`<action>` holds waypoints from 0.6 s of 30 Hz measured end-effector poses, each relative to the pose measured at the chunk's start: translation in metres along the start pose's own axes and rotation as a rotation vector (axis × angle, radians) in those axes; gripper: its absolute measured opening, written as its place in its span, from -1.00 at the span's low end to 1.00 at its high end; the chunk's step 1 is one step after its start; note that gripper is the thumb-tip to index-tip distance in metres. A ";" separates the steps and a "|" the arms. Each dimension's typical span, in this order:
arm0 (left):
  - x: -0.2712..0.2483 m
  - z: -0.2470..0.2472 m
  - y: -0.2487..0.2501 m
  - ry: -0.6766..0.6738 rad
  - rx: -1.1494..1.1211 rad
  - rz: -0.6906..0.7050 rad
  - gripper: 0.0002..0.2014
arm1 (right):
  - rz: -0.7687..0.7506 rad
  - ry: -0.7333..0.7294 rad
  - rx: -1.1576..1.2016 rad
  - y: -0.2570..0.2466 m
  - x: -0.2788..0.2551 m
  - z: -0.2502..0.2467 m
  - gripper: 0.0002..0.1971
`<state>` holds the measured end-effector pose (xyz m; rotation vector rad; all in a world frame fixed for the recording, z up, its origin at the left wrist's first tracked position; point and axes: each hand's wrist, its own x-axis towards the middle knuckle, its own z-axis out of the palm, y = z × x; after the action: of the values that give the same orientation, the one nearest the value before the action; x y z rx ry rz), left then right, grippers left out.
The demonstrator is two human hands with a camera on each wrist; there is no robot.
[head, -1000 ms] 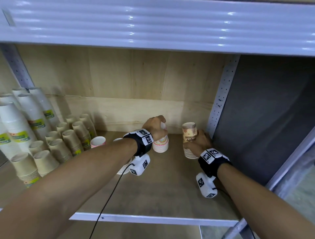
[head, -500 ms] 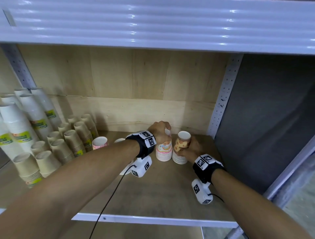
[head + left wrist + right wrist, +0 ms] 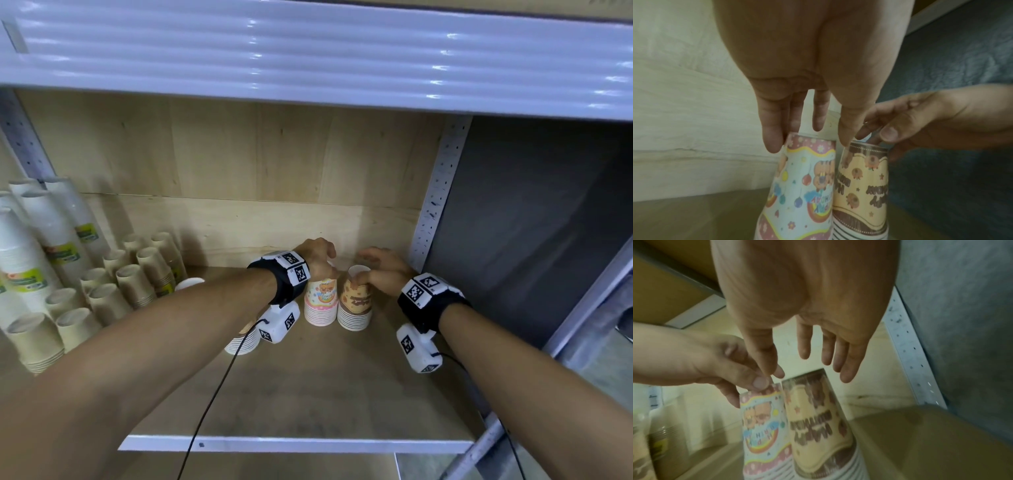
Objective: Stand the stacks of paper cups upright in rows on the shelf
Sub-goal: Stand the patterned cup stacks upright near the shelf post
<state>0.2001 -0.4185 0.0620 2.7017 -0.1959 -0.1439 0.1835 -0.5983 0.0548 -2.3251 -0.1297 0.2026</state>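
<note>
A wooden shelf with a white front edge is carrying everything here, and a ribbed white shelf is spanning the top of the head view. Tall white cup stacks and lower rows of plain kraft cup stacks are standing at the far left, the outermost ones cut off by the frame edge. Two printed stacks are standing mouth-down, side by side and touching, near the back right corner: a pink cartoon cup stack on the left and a brown cartoon cup stack on the right. Another low stack is sitting behind the left forearm, mostly hidden by the arm and the wrist camera, and a single pale cup rim is peeking out past the kraft rows. The left hand is reaching over the pink stack with fingers nearly straight and narrowly spread, tips lying at the top edge of the stack; whether they are pressing it is hard to tell. The right hand is resting over the brown stack, thumb and fingertips meeting at its top rim in the left wrist view. In the right wrist view its fingers are hanging loosely extended above the stack, and that picture is blurred, so how firm the grip is cannot be made out.
</note>
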 end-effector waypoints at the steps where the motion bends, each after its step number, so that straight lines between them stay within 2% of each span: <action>1: 0.001 0.000 0.001 -0.008 0.008 -0.007 -0.46 | -0.016 -0.007 -0.026 -0.003 0.000 -0.001 -0.25; 8: 0.012 0.001 0.002 -0.042 0.044 -0.001 -0.52 | -0.032 -0.067 -0.200 -0.007 0.010 0.005 -0.36; 12: 0.021 0.003 -0.001 -0.011 0.033 -0.002 -0.84 | -0.043 -0.078 -0.269 -0.011 0.018 0.007 -0.49; 14: 0.026 0.000 -0.003 0.003 0.027 0.011 -0.79 | -0.055 -0.056 -0.280 -0.014 0.023 0.007 -0.52; 16: 0.030 -0.006 -0.005 -0.005 0.026 0.019 -0.60 | -0.085 0.018 -0.279 -0.016 0.030 0.005 -0.56; 18: 0.035 -0.014 -0.006 0.003 -0.001 0.002 -0.51 | -0.115 0.092 -0.287 -0.019 0.036 0.004 -0.62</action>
<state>0.2373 -0.4127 0.0697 2.7007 -0.1978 -0.1387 0.2174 -0.5770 0.0622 -2.5976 -0.2597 0.0190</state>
